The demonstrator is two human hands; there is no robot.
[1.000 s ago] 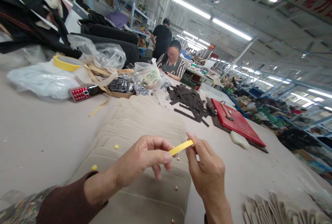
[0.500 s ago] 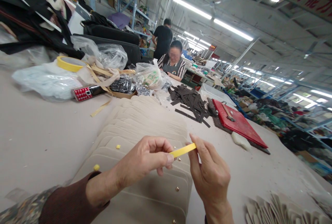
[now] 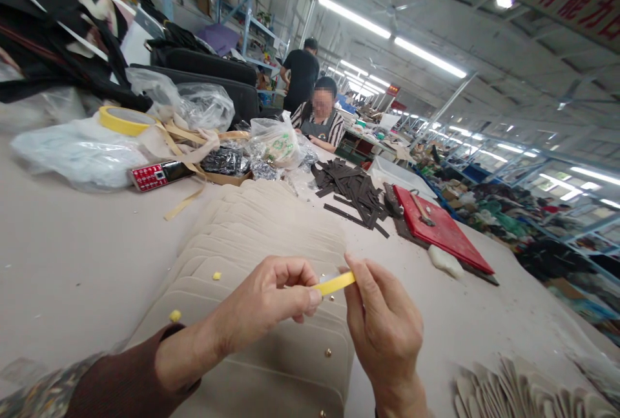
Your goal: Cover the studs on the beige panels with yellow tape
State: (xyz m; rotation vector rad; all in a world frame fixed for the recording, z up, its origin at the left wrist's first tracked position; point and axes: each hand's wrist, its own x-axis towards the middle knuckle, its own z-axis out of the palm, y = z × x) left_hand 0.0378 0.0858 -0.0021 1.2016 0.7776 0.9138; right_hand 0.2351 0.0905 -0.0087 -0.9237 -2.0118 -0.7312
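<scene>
Yellow tape [image 3: 338, 283] is stretched between the hands above overlapping beige sheets [image 3: 276, 360], one end pinched by the left hand [image 3: 266, 298], the other by the right hand [image 3: 385, 314]. Two yellow pieces [image 3: 217, 276] and several studs [image 3: 328, 353] mark nearer sheets; farther sheets show neither, suggesting partial completion.

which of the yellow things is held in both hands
The narrow band, pinched between left hand and right hand; the yellow roll sits by plastic bags, and two small bits lie on the beige pieces.
</scene>
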